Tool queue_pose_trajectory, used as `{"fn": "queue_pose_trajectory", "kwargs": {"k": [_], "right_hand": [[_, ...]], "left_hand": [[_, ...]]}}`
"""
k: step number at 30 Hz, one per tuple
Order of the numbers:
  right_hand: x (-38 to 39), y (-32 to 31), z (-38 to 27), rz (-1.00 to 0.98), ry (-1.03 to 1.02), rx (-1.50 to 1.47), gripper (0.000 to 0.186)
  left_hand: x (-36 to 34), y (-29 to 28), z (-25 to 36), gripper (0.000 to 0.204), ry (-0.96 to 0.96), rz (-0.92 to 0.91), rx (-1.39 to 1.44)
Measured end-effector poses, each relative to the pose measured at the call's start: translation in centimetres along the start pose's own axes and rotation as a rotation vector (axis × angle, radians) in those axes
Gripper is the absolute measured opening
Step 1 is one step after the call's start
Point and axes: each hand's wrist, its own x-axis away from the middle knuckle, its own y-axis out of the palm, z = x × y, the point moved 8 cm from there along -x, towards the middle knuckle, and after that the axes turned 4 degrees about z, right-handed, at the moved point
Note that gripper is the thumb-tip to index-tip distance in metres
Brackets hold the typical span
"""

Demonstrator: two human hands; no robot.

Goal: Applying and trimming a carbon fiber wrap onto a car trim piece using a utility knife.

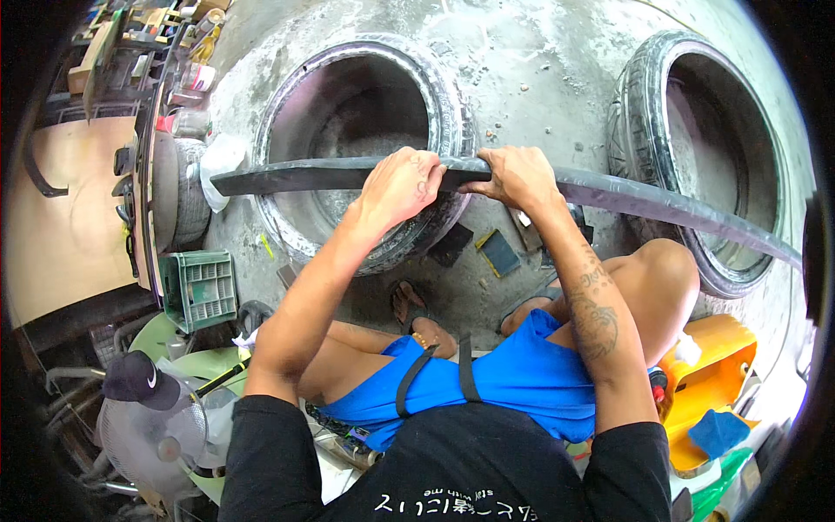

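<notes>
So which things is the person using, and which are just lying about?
In use:
left hand and right hand
long dark strip, held in both

Seemingly just lying about:
green crate
black cap
fan
left tyre and right tyre, though I can't tell if they help

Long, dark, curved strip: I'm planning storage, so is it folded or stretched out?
Stretched out: the dark strip extends past the left hand and right hand, with no fold visible.

The person has tattoos [594, 317], a white-lettered black T-shirt [487, 461], blue shorts [522, 374], black straps [467, 370] across the shorts, and sandals [417, 311].
</notes>
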Motion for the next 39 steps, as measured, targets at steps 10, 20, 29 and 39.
{"fn": "queue_pose_trajectory", "kwargs": {"k": [10, 20, 29, 39], "right_hand": [[-0.1, 0.3, 0.3, 0.020, -0.027, -0.017, 0.062], [-0.3, 0.0, -0.8, 0.039, -0.057, 0.029, 0.071], [-0.4, 0.3, 0.1, -0.071, 0.019, 0.069, 0.073], [-0.3, 0.2, -0.1, -0.018, -0.012, 0.069, 0.069]], "left_hand": [[-0.9, 0.4, -0.1, 0.023, 0.101, -0.030, 0.147], [7.6, 2.4, -1.8, 0.015, -0.224, 0.167, 0.299], [12.3, 0.1, -0.2, 0.018, -0.371, 0.227, 0.184], [2.3, -0.1, -1.4, 0.025, -0.123, 0.174, 0.121]]}}
